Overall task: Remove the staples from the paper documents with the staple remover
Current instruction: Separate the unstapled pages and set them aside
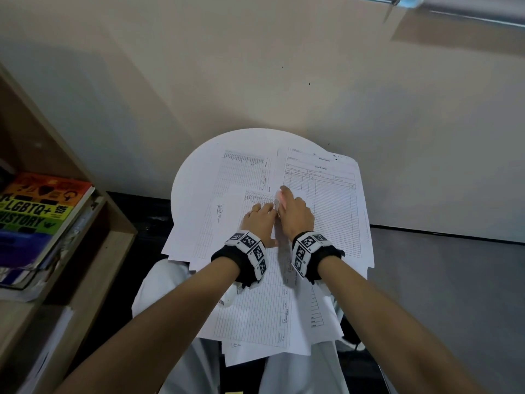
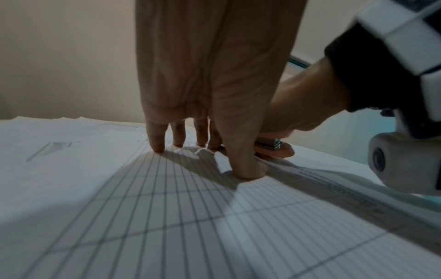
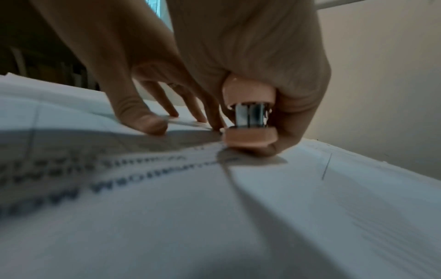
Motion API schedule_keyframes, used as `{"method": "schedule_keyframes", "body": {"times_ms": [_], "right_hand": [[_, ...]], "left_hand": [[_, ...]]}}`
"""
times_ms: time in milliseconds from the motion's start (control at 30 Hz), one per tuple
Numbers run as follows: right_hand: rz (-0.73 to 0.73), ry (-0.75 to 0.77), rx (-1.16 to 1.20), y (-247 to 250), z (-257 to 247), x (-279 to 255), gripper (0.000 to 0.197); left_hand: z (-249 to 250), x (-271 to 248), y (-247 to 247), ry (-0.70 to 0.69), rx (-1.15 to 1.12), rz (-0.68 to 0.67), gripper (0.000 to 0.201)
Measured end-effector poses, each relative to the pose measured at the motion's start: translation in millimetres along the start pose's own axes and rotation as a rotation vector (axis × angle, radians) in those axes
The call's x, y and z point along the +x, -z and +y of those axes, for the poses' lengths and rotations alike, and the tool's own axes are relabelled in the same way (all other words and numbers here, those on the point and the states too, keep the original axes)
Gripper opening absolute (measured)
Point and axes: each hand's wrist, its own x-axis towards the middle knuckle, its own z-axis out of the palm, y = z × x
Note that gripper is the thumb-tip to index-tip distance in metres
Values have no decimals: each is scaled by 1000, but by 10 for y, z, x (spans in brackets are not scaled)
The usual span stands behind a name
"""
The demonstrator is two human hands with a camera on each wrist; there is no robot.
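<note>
The left hand (image 1: pixel 259 220) is held palm-down, its straight fingers (image 2: pixel 156 140) pressed onto the paper documents (image 1: pixel 335 200) near the bench (image 1: pixel 193 172) centre. Just beside it, the staple remover (image 3: pixel 249 117) is gripped upright on the sheets by the right hand (image 1: pixel 295 214).

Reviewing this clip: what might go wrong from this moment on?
1. The left hand presses the gridded sheet with fingertips right beside the staple remover; a slip may nick them.
2. The right hand holds the remover low against the paper, so a hard pull may tear it.
3. Papers overhang the round table and may slide off.
</note>
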Motion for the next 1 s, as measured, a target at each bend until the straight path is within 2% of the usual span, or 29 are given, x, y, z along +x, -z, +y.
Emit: {"method": "schedule_keyframes", "body": {"times_ms": [200,333,500,600,667,700,767,833,900,1000], "right_hand": [[-23,-102,88,53,-70,195,34],[12,-56,148,-1,-33,147,42],[10,-168,269,35,-61,266,44],[10,-134,264,99,-61,271,45],[20,-63,234,147,-17,171,45],[35,-27,233,171,22,108,45],[78,25,258,228,119,-12,45],[120,38,300,312,193,-148,45],[157,51,348,390,256,-294,43],[208,102,394,490,364,-524,43]], "left_hand": [[-14,30,-21,-7,-24,4,90],[-20,28,-18,-12,-5,13,87],[-45,30,-22,-32,7,11,86],[-60,48,-8,-28,6,-28,86],[-72,71,19,-23,-14,-40,72],[-67,71,55,-19,-79,-18,58],[-25,64,136,7,-408,102,35],[112,-15,210,25,-849,225,31],[305,-143,250,41,-1198,279,28],[572,-271,231,82,-1399,325,24]]}}
